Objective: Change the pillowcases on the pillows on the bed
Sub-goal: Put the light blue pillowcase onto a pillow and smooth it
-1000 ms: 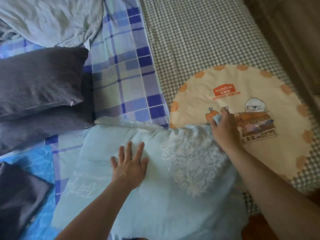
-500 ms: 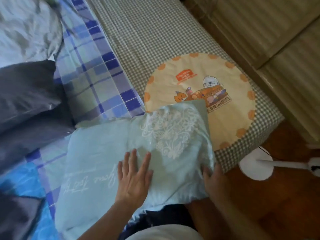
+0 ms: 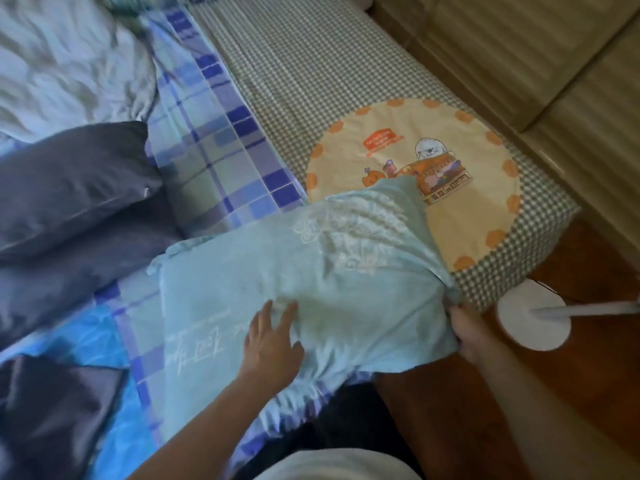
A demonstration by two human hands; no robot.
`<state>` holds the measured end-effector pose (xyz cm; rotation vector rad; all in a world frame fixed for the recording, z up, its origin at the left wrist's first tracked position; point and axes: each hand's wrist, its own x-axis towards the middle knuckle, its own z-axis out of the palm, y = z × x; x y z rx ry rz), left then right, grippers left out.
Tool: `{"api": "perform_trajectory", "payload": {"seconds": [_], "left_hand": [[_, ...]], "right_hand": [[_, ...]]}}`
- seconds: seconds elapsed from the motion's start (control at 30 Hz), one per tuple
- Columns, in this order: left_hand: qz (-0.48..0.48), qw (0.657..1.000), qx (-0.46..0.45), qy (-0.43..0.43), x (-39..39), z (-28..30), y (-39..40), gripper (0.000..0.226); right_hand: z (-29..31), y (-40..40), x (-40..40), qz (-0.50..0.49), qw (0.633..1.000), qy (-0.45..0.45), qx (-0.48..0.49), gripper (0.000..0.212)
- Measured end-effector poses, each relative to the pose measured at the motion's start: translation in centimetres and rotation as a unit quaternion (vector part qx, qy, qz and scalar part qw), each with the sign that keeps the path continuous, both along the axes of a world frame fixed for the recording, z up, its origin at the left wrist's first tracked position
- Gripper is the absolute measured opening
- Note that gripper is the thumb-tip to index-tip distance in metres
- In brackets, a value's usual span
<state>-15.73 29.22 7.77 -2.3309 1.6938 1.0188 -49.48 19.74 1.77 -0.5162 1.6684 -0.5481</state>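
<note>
The light-blue pillow (image 3: 304, 285) lies mid-frame, long axis running left to right — the left hand (image 3: 272, 344) presses flat, fingers straight, on its lower middle, while the right hand (image 3: 465, 329), nearer the gathered right end, grips that corner.

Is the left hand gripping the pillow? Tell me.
No, the left hand lies flat with straight fingers on the pillow.

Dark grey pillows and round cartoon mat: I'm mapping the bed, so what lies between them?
Head view: blue plaid sheet, then green checked sheet.
</note>
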Motion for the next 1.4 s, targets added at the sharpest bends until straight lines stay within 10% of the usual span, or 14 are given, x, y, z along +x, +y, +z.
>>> {"api": "perform_trajectory", "payload": {"seconds": [0.17, 0.3, 0.47, 0.57, 0.67, 0.83, 1.0, 1.17, 1.23, 1.3, 1.4], "left_hand": [[-0.054, 0.958, -0.2, 0.197, -4.5, 10.2, -0.2, 0.085], [-0.13, 0.938, -0.308, 0.096, -5.6, 18.2, -3.7, 0.103], [0.036, 0.934, -0.356, -0.002, -0.2, 22.2, -1.9, 0.065], [0.092, 0.919, -0.375, -0.079, 2.5, 23.2, -0.7, 0.062], [0.137, 0.902, -0.4, -0.085, 2.5, 24.9, -0.1, 0.059], [0.258, 0.811, -0.523, -0.05, 4.4, 29.0, 0.3, 0.052], [0.361, 0.687, -0.62, -0.114, 10.3, 37.8, -0.2, 0.042], [0.407, 0.519, -0.734, -0.166, 13.3, 44.9, 0.0, 0.01], [0.398, 0.602, -0.664, -0.196, 15.3, 43.5, -1.9, 0.016], [0.431, 0.681, -0.553, -0.209, 17.9, 41.4, -3.0, 0.021], [0.444, 0.645, -0.578, -0.23, 19.5, 43.4, -2.8, 0.035]], "right_hand": [[14.5, -0.9, 6.3, 0.059, 0.98, -0.034, -0.189, 0.007], [24.8, -1.4, 14.0, 0.27, 0.917, -0.09, -0.279, 0.007], [28.6, -4.1, 18.3, 0.52, 0.792, -0.174, -0.267, 0.006], [27.8, -10.4, 17.9, 0.602, 0.675, 0.052, -0.423, 0.041], [26.2, -16.0, 17.7, 0.706, 0.552, 0.224, -0.383, 0.085], [25.1, -20.4, 19.6, 0.615, 0.624, 0.242, -0.417, 0.019], [34.6, -19.5, 25.6, 0.408, 0.727, 0.183, -0.522, 0.027], [45.2, -13.8, 29.1, 0.107, 0.704, -0.03, -0.702, 0.02], [45.8, -12.6, 33.0, 0.232, 0.696, 0.003, -0.679, 0.016], [46.1, -15.0, 34.9, 0.288, 0.773, 0.031, -0.565, 0.023], [50.5, -18.9, 33.2, 0.167, 0.833, 0.011, -0.528, 0.024]]}}
